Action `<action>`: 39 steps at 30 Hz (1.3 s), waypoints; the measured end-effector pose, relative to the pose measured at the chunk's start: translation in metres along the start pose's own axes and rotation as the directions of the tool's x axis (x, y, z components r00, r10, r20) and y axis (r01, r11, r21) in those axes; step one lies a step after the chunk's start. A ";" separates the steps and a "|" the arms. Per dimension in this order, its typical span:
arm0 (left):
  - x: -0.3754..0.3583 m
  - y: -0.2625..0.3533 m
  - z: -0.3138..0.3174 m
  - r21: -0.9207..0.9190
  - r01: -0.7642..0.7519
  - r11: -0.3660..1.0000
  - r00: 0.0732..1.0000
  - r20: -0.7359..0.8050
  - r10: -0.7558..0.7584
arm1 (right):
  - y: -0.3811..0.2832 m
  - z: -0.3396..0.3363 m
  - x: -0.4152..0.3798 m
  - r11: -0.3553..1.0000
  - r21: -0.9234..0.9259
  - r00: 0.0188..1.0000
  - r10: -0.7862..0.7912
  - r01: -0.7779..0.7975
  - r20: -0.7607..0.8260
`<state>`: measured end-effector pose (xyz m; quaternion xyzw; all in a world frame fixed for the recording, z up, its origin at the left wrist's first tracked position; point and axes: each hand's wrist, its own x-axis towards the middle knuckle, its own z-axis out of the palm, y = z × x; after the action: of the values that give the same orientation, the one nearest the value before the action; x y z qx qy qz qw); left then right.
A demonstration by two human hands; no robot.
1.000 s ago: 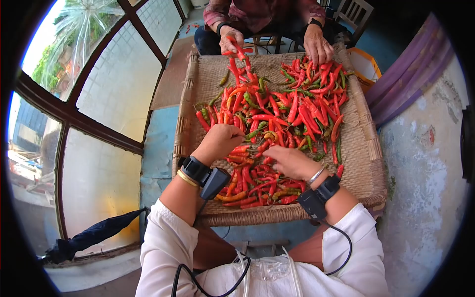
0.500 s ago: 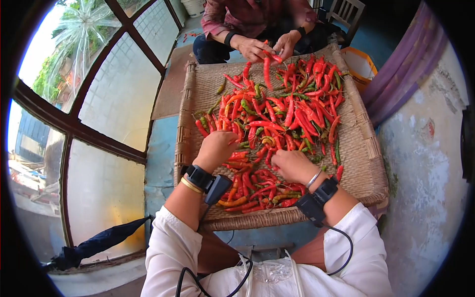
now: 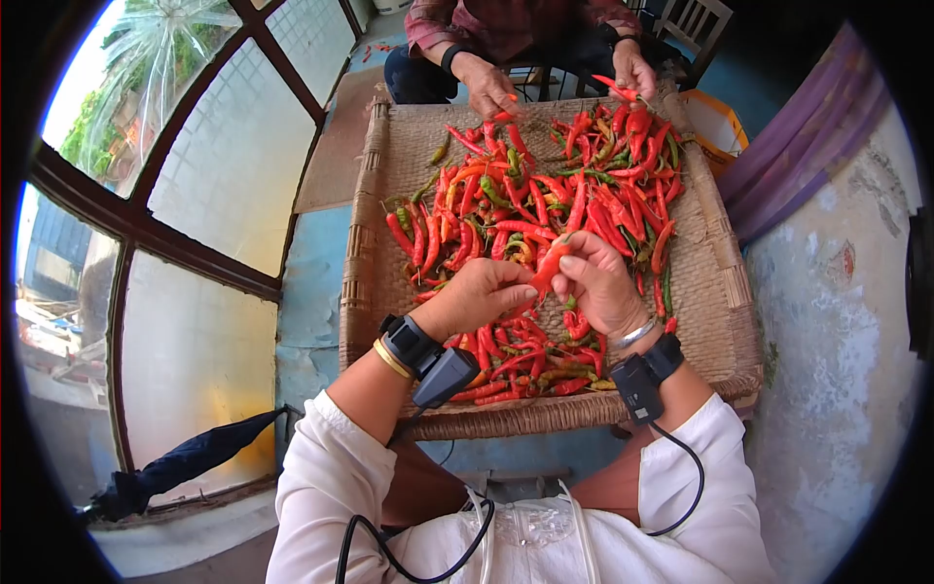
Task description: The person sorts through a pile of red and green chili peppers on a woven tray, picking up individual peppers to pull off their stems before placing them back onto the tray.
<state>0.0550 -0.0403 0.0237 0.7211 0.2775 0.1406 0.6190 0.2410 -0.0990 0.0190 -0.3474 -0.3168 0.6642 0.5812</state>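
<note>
A red chili pepper [image 3: 551, 266] is held up over the woven tray [image 3: 715, 302]. My right hand [image 3: 601, 289] pinches it near its stem end between thumb and fingers. At its lower end, my left hand [image 3: 475, 295] has its fingers closed on it; part of that grip is hidden. Beneath and beyond both hands lies a wide heap of chili peppers [image 3: 608, 214], mostly red with some green and orange. A smaller pile of chilies [image 3: 525, 365] lies at the near edge of the tray.
Across the tray a person in a red shirt sits; one of that person's hands [image 3: 488, 88] and the other hand [image 3: 630, 70] each hold a red chili. A window stands at left, with a folded dark umbrella [image 3: 195, 462]. An orange-rimmed container [image 3: 715, 127] and purple curtain [image 3: 793, 146] are at right.
My hands have risen from the heap and come together, now with a red chili between them. The other person's hands have moved apart.
</note>
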 end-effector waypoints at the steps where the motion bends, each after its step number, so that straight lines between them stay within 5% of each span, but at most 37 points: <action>1: -0.002 0.003 0.001 -0.003 -0.001 1.000 1.000 0.000 0.001 | -0.001 -0.001 0.000 1.000 -0.002 1.000 0.001 -0.001 -0.001; 4: -0.003 0.010 -0.001 -0.255 0.121 0.959 0.990 -0.045 -0.137 | -0.004 -0.003 0.002 0.999 -0.025 0.999 0.023 -0.024 -0.031; 5: -0.001 0.001 -0.006 -0.074 0.086 0.994 0.991 -0.101 -0.093 | -0.005 -0.004 0.003 0.999 -0.027 0.999 0.022 -0.023 -0.031; 8: -0.002 -0.012 -0.024 0.306 0.047 0.951 0.979 -0.203 0.017 | -0.004 -0.020 0.007 0.657 -0.748 0.994 0.027 -0.094 -0.102; 9: -0.003 -0.014 -0.031 0.492 0.049 0.869 0.967 -0.243 0.083 | -0.002 -0.029 0.007 0.653 -0.752 0.995 0.023 -0.089 -0.097; 11: -0.003 -0.022 -0.042 0.505 0.060 0.861 0.961 -0.262 0.087 | 0.002 -0.041 0.005 -0.083 -0.978 0.980 0.062 0.192 0.187; 13: -0.005 -0.027 -0.047 0.632 0.177 0.754 0.966 -0.258 -0.011 | 0.008 -0.038 0.002 -0.093 -0.955 0.958 0.091 0.281 0.273; 15: -0.004 -0.037 -0.042 0.634 0.152 0.758 0.921 -0.369 0.125 | 0.014 -0.036 0.003 -0.058 -0.938 0.935 0.115 0.343 0.335; 17: -0.002 -0.032 -0.039 0.698 0.072 0.712 0.925 -0.313 0.213 | 0.015 -0.025 0.001 -0.012 -0.944 0.942 0.067 0.331 0.329; 19: 0.001 -0.026 -0.031 0.624 0.029 0.780 0.949 -0.262 0.174 | 0.020 -0.021 -0.001 -0.082 -0.963 0.959 0.142 0.257 0.244; 20: 0.001 -0.020 -0.027 0.511 0.071 0.857 0.980 -0.197 0.036 | 0.026 -0.026 0.000 -0.091 -0.959 0.954 0.164 0.268 0.251; 26: 0.003 -0.014 -0.004 0.530 -0.165 0.832 0.981 0.002 0.194 | 0.029 -0.032 0.004 -0.018 -0.959 0.958 0.053 0.284 0.283; 31: 0.003 -0.008 -0.002 0.518 -0.229 0.824 0.958 -0.029 0.284 | 0.028 -0.025 0.003 0.053 -0.950 0.949 0.051 0.309 0.312; 34: 0.005 -0.010 -0.002 0.518 -0.225 0.825 0.959 -0.033 0.281 | 0.023 -0.015 -0.001 -0.099 -0.978 0.982 0.063 0.186 0.180; 39: 0.003 -0.006 0.000 0.494 -0.222 0.841 0.963 -0.022 0.267 | 0.033 -0.025 0.003 0.039 -0.940 0.940 0.018 0.339 0.340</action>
<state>0.0564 -0.0378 0.0175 0.8761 0.2372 0.1761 0.3811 0.2438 -0.0996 -0.0223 -0.5212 -0.7940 0.2336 0.2082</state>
